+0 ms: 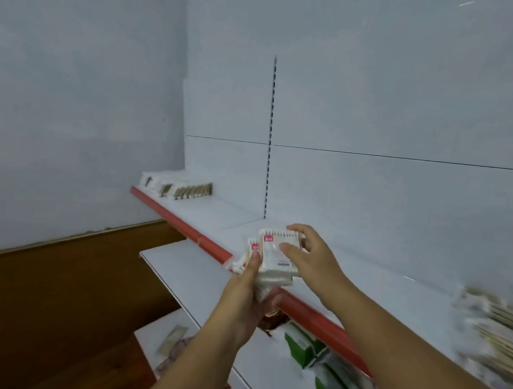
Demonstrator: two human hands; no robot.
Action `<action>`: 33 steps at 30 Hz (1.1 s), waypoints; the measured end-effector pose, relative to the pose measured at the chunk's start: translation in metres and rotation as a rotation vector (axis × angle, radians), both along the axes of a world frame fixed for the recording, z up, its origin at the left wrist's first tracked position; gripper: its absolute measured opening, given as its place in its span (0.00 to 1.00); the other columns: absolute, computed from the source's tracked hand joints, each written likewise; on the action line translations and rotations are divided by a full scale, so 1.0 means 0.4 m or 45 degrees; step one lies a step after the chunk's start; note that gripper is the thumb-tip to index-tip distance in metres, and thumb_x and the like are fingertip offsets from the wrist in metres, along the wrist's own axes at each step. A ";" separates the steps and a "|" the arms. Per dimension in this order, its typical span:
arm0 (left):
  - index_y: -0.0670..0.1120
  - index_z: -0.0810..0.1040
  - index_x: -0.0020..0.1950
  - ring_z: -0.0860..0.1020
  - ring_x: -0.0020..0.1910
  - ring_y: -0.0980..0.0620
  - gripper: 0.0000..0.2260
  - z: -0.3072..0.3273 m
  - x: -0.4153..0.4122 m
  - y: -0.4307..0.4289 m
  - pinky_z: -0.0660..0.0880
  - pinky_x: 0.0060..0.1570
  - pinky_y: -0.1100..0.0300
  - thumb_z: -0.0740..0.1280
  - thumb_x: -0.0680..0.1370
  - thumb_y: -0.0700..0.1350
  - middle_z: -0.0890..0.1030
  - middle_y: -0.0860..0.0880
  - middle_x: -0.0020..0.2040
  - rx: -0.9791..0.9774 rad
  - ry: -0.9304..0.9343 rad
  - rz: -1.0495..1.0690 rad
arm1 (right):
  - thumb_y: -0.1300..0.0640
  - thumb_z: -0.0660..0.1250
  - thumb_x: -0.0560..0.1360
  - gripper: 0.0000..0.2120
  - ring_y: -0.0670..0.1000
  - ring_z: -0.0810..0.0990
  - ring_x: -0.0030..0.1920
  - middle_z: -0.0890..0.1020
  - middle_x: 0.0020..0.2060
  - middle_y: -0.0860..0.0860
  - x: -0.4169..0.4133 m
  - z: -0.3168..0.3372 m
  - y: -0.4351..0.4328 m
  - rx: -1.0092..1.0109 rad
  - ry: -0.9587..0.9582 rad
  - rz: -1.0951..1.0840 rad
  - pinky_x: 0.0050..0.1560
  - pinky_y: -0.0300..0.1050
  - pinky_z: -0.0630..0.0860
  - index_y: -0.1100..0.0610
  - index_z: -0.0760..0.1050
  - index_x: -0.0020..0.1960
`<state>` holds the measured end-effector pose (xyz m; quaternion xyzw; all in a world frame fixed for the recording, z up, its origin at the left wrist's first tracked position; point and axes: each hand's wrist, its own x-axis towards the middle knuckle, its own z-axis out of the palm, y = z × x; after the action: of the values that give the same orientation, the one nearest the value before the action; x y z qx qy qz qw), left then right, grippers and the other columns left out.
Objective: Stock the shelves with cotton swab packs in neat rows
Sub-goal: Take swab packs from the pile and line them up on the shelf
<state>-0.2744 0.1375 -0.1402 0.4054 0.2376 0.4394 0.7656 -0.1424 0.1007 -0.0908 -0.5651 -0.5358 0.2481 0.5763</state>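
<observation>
White panels are seen behind a white shelf (pixel 364 259), whose red edge (pixel 311 313) runs from the middle left to the lower right of the frame. At centre, a stack of packs (pixel 270 279) is held over that edge by the left hand (pixel 244 294), its grip clamped round the stack, thumb on top. The top pack (pixel 276 252) is pinched by the right hand (pixel 314 257), its grip closed on it. A row of packs (pixel 187 187) is seen on the shelf at middle left, and green packets (pixel 306 345) on a lower shelf (pixel 186 268).
</observation>
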 end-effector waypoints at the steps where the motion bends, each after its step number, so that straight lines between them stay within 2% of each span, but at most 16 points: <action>1: 0.47 0.77 0.63 0.82 0.56 0.45 0.26 0.001 -0.030 0.028 0.77 0.59 0.48 0.69 0.69 0.58 0.83 0.44 0.56 -0.018 -0.005 0.004 | 0.58 0.67 0.76 0.11 0.49 0.83 0.45 0.82 0.48 0.49 -0.034 -0.009 0.036 0.010 0.037 0.003 0.42 0.42 0.79 0.42 0.73 0.51; 3: 0.47 0.77 0.63 0.81 0.57 0.46 0.25 0.007 -0.091 0.085 0.78 0.56 0.49 0.69 0.70 0.58 0.83 0.44 0.57 -0.012 0.008 -0.008 | 0.59 0.67 0.76 0.11 0.50 0.84 0.45 0.83 0.48 0.50 -0.086 -0.023 0.107 0.013 0.086 0.011 0.42 0.44 0.80 0.43 0.73 0.51; 6: 0.47 0.76 0.64 0.80 0.59 0.47 0.26 0.009 -0.185 0.176 0.77 0.55 0.52 0.69 0.70 0.57 0.83 0.46 0.58 0.035 0.114 -0.014 | 0.61 0.68 0.74 0.10 0.49 0.84 0.42 0.83 0.47 0.52 -0.148 -0.036 0.216 -0.005 0.124 0.064 0.37 0.41 0.79 0.47 0.73 0.49; 9: 0.46 0.73 0.67 0.80 0.58 0.47 0.28 0.003 -0.264 0.280 0.76 0.55 0.53 0.72 0.69 0.51 0.83 0.45 0.58 0.018 0.161 0.040 | 0.61 0.69 0.73 0.11 0.51 0.84 0.44 0.82 0.48 0.51 -0.213 -0.054 0.330 -0.017 0.173 0.127 0.37 0.42 0.79 0.47 0.72 0.49; 15: 0.45 0.72 0.69 0.78 0.62 0.43 0.26 -0.056 -0.398 0.512 0.76 0.57 0.47 0.70 0.73 0.53 0.80 0.42 0.62 -0.020 0.069 0.058 | 0.62 0.71 0.73 0.14 0.48 0.85 0.40 0.84 0.45 0.50 -0.370 -0.161 0.595 -0.023 0.604 0.213 0.34 0.41 0.79 0.46 0.73 0.52; 21: 0.43 0.73 0.68 0.80 0.59 0.44 0.26 -0.006 -0.534 0.797 0.77 0.50 0.52 0.71 0.71 0.48 0.81 0.42 0.60 -0.058 0.075 0.277 | 0.62 0.72 0.72 0.15 0.48 0.85 0.40 0.85 0.41 0.47 -0.505 -0.110 0.928 -0.014 0.645 0.391 0.33 0.40 0.79 0.49 0.72 0.51; 25: 0.42 0.75 0.66 0.83 0.49 0.47 0.26 0.000 -0.606 0.944 0.77 0.44 0.56 0.72 0.70 0.47 0.83 0.43 0.56 -0.096 0.031 0.392 | 0.60 0.73 0.72 0.13 0.49 0.85 0.41 0.85 0.41 0.45 -0.592 -0.111 1.093 0.001 0.603 0.469 0.35 0.40 0.79 0.50 0.73 0.52; 30: 0.43 0.76 0.66 0.81 0.57 0.45 0.25 -0.050 -0.668 1.114 0.79 0.46 0.55 0.71 0.71 0.50 0.81 0.42 0.60 -0.115 0.001 0.320 | 0.57 0.74 0.71 0.11 0.48 0.85 0.41 0.85 0.42 0.46 -0.643 -0.156 1.258 0.000 0.568 0.377 0.35 0.39 0.79 0.50 0.76 0.51; 33: 0.44 0.78 0.63 0.82 0.54 0.46 0.23 -0.084 -0.704 1.230 0.80 0.43 0.56 0.71 0.70 0.52 0.82 0.43 0.59 -0.140 -0.051 0.302 | 0.58 0.74 0.72 0.11 0.48 0.85 0.42 0.85 0.42 0.48 -0.681 -0.179 1.359 -0.029 0.587 0.339 0.35 0.39 0.79 0.54 0.77 0.52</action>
<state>-0.5558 0.6293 -0.1738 0.3231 0.2923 0.5211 0.7339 -0.4148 0.6441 -0.1622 -0.4245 -0.4573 0.4499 0.6390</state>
